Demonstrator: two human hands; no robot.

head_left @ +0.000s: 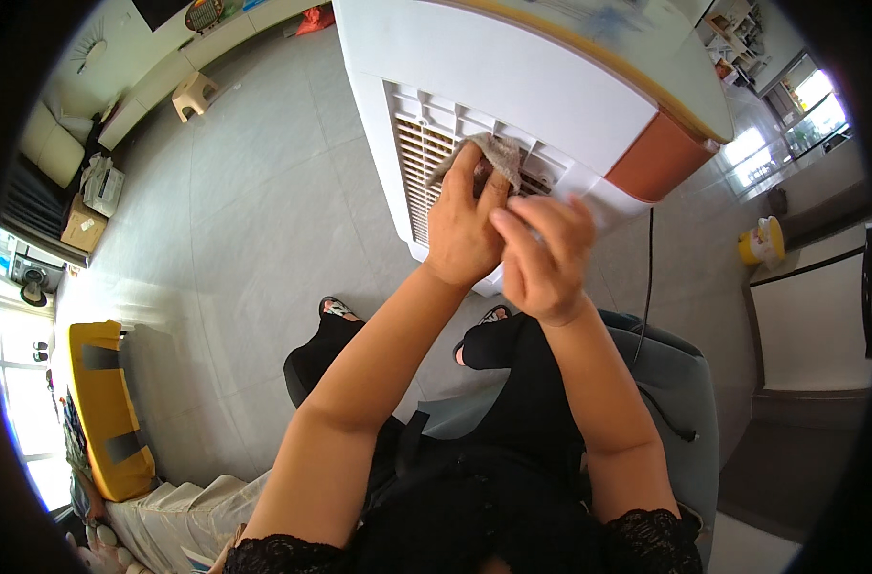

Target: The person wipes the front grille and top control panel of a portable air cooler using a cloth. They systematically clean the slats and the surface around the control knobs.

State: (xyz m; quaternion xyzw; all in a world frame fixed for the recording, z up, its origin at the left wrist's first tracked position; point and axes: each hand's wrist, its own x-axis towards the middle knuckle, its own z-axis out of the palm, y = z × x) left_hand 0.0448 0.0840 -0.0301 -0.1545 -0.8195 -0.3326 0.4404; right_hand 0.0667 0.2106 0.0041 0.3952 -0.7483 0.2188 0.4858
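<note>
"Live now at that white boxy plastic appliance (493, 67)!"
"Before its white slatted grille (417, 167), the right hand (549, 253) blurs, loosely open; the left hand (465, 234) grips a crumpled grey-brown fabric cloth (498, 153) against it."
"Far along?"
"Mid-wipe, I'd judge; what's done or left, can't tell."

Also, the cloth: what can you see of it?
The cloth is grey-brown, looks like soft fabric, and is crumpled, one edge bunched up beyond the left hand's fingers, which partly cover it. It sits at the slatted grille of the white appliance, seemingly against it. The blurred right hand appears clear of it. Its full outline is hidden.
</note>
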